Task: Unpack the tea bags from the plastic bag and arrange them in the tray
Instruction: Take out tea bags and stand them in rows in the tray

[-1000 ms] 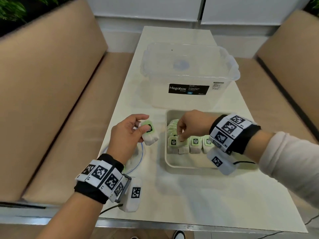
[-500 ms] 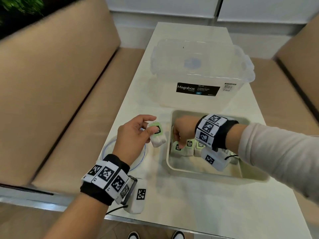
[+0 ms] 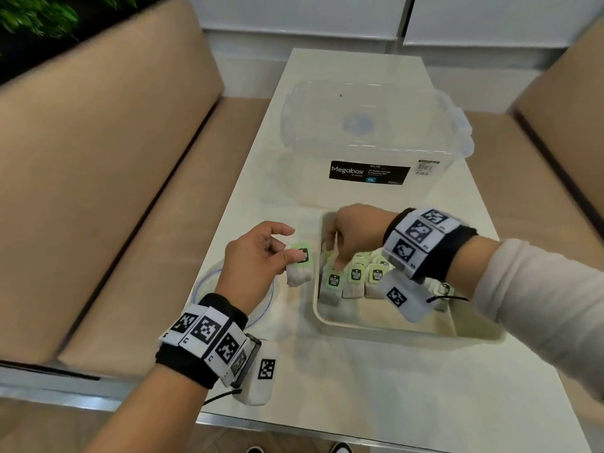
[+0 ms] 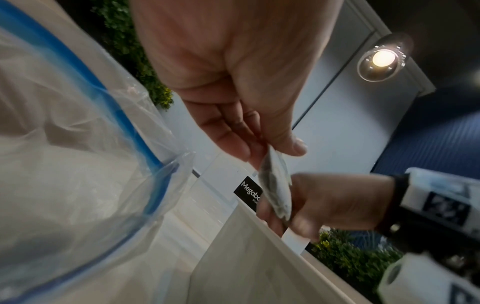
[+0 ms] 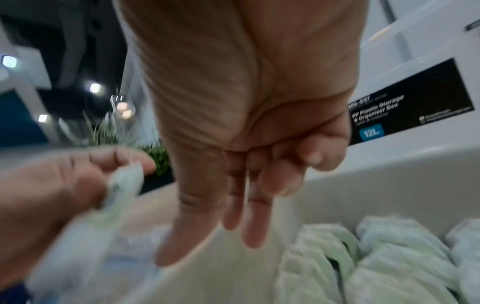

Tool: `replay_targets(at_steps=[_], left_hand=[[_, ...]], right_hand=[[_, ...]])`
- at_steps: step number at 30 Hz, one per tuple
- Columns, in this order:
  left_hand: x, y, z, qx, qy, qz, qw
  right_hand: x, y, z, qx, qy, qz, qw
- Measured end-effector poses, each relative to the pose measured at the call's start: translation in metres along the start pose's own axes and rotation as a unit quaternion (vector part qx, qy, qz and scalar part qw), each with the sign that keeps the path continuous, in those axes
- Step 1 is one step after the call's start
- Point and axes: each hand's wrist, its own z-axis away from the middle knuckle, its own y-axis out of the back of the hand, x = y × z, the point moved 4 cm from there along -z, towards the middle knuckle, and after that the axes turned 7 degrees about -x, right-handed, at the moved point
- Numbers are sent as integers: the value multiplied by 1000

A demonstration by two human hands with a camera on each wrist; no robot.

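My left hand hovers just left of the tray and pinches a tea bag with a green tag between thumb and fingers. The left wrist view shows that tea bag hanging edge-on below the thumb. The beige tray holds rows of green-tagged tea bags. My right hand is over the tray's left end, fingers pointing down just above the front-left tea bag. In the right wrist view my right hand has straight fingers with nothing between them. The clear plastic bag with a blue rim lies under my left wrist.
A clear lidded storage box with a black label stands just behind the tray. Padded tan benches run along both sides of the narrow white table. The table's metal front edge is near my body.
My right hand has moved from the front row to the tray's left end and let go of the tea bag it was pinching. My left hand still holds its tea bag.
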Motion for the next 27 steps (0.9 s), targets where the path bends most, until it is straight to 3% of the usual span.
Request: replay_targets(at_steps=[4,9,14,21,27], left_hand=[[12,-7,-5,-26,-8,-35,999],[21,-17,-13,-38,-14,-45,998],[20,-30,-10,-103,5,-76,992],[18,-40,-10,-107,-2,-140,984],[8,-35,-12,-118,32,-230,965]], right_hand=[[-13,8,26,14,104,-218,970],[-13,4,40,107,104,-247,957],[4,4,52,166,101,-327,925],[13,5,63,192,75,-258,944],[29,4,57,100,8,-94,991]])
